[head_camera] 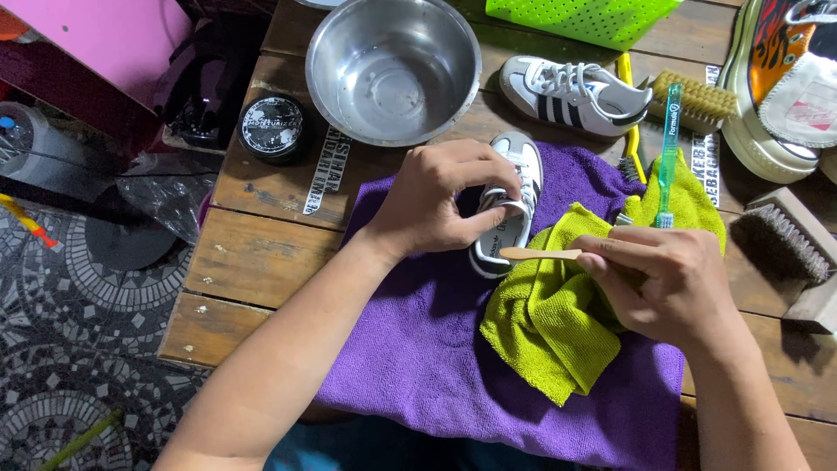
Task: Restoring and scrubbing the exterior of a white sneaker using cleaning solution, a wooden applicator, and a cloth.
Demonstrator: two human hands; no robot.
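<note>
left hand [436, 205]: closed around the small shoe [510, 205], thumb across the tongue, fingers curled over the laces and the far side.
right hand [667, 283]: closed on the wooden handle of a brush [540, 254], whose free end pokes out leftward to touch the shoe's side; the head, if it has bristles, is hidden in the fist.
shoe place: it lies on the purple cloth [427, 340], between the two hands, just left of the green cloth [558, 323].
shoe axis: long axis runs roughly away from the person; which end is the toe cannot be told for sure, since the hand covers the middle, but the end nearest the bowl [392, 65] looks like the heel.
shoe tilt: rolled a little toward its side, opening facing up.
risk, slip: the hold is by the fingertips on a small, light shoe; a hard push from the brush could likely twist it out of the hand.
risk, cloth: the green cloth is bunched under the right wrist and could drag along with the hand.
risk, neighbours: the toothbrush [668, 148] rests loosely on the green cloth, so a tug there might roll it off.
risk, bowl: the steel bowl stands just beyond the left knuckles; it appears to hold a little water, which a jerk could spill.
</note>
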